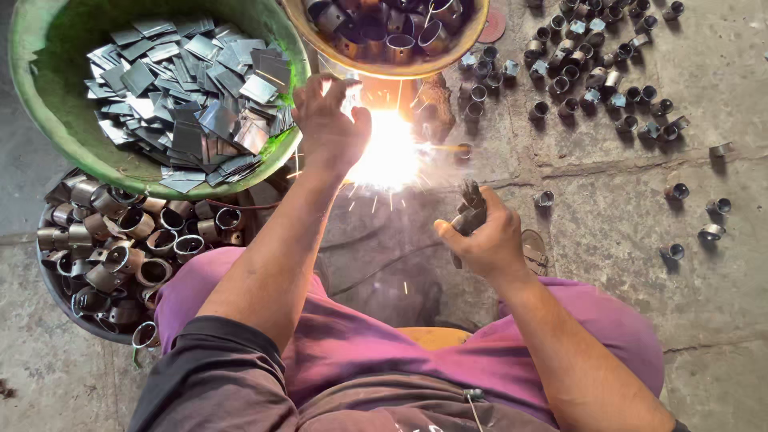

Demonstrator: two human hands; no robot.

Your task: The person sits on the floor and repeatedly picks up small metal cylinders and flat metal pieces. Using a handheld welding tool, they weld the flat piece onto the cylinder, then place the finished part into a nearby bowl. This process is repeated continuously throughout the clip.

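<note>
1. Nearest to me, at the bottom of the frame, are my lap in purple trousers (384,344) and the dark sleeve (216,376) of my left arm.
2. My right hand (484,236), right of centre, is closed round a dark welding electrode holder (470,210); its thin rod (448,149) runs up and left to the arc.
3. My left hand (328,128), above centre, has its fingers curled down at the work just left of the arc glare (388,156); the glare hides the workpiece, so I cannot tell what it grips.
4. To weld well, I judge that I should keep the rod tip close and steady at the joint, hold the piece still, and keep my left fingers clear of sparks; a wandering arc would spoil the seam.
5. At lower left a dark tub (60,296) holds short steel pipe collars (120,240).
6. At upper left a green basin (48,104) is heaped with small flat steel squares (184,96).
7. At top centre a yellowish basin (392,70) holds more cut pipe rings (392,28).
8. Across the upper right, finished tube pieces (592,72) stand scattered on the concrete floor (704,304).
9. I see no packages, labels or signs anywhere; only a small red disc (493,26) lies by the top basin.
</note>
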